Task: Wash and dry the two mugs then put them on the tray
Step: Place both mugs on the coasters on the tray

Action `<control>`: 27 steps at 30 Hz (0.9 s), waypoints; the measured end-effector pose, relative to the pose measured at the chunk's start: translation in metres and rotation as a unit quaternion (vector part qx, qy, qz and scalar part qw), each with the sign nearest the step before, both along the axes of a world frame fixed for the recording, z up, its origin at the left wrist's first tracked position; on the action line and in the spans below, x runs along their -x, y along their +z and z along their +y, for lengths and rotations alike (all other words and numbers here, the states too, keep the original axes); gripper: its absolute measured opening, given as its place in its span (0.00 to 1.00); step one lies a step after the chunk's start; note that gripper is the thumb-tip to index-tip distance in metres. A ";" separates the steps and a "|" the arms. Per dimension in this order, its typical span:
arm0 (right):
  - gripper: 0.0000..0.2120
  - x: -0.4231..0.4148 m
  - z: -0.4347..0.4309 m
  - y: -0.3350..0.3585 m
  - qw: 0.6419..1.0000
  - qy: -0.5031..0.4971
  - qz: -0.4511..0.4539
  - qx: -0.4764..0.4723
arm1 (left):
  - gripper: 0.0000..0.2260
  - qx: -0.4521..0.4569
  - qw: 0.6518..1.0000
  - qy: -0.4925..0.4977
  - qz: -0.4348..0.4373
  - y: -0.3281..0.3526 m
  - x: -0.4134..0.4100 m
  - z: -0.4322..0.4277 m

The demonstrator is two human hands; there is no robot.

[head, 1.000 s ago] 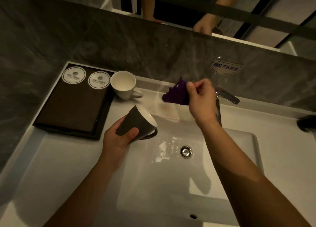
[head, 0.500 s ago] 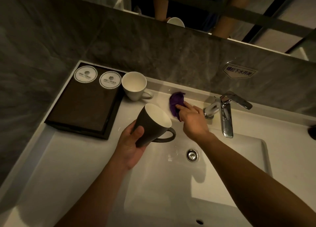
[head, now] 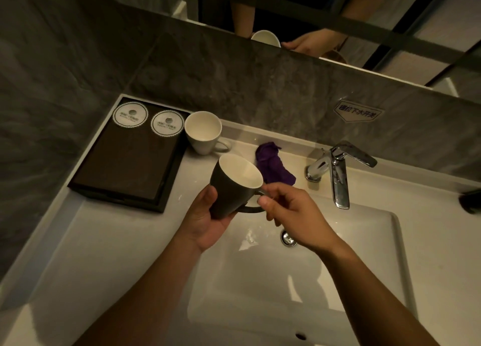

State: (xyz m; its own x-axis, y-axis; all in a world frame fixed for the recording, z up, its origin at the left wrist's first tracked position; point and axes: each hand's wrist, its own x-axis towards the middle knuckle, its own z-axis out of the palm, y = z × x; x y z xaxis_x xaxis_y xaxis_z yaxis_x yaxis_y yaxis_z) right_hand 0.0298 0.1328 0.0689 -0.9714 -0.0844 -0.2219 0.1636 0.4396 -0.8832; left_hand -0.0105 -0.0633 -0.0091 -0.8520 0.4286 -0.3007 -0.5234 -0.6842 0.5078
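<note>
The left hand (head: 205, 223) has its grip closed around the body of the dark mug (head: 234, 187), which is tilted with its pale inside facing up and toward the back wall, held above the left rim of the sink basin (head: 260, 288); the right hand (head: 294, 213) has its grip pinched on that mug's handle, thumb and fingers meeting around the loop on the mug's right side; the white mug (head: 204, 133) stands upright on the white surface (head: 104, 246) near its back edge, handle to the right, just beside the right edge of the dark tray (head: 125, 158); the tray lies in the back-left corner of the surface, with two round white coasters (head: 130, 114) side by side at its back edge; neither mug is on the tray; a crumpled purple cloth (head: 272, 163) lies on the surface along the back edge, between the white mug and the chrome tap (head: 335, 168), apart from both hands; the tap's spout reaches over the basin's back rim; the drain (head: 287, 238) shows partly under the right wrist; a sticker (head: 358, 111) with printed characters is on the grey wall above the tap.
</note>
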 end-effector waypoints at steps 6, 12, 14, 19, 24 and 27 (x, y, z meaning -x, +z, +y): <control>0.05 -0.004 -0.016 -0.006 0.995 -0.067 0.062 -0.037 | 0.39 0.022 1.000 -0.015 0.014 -0.002 0.004 -0.001; 0.03 -0.004 -0.031 -0.014 0.975 -0.156 0.133 -0.082 | 0.22 0.313 0.948 0.022 0.047 0.006 -0.004 -0.018; 0.05 -0.001 -0.037 -0.015 0.970 -0.165 0.149 -0.097 | 0.09 0.467 0.880 0.046 0.072 0.007 -0.018 -0.027; 0.08 0.009 -0.065 -0.003 0.961 -0.166 0.194 -0.105 | 0.08 0.694 0.681 0.162 0.168 -0.013 -0.061 -0.081; 0.08 0.032 -0.111 0.009 0.966 -0.159 0.191 -0.068 | 0.29 0.862 0.488 0.075 0.116 -0.058 -0.061 -0.153; 0.07 0.051 -0.140 0.009 0.968 -0.155 0.186 -0.062 | 0.42 0.893 0.438 -0.009 0.104 -0.075 -0.056 -0.180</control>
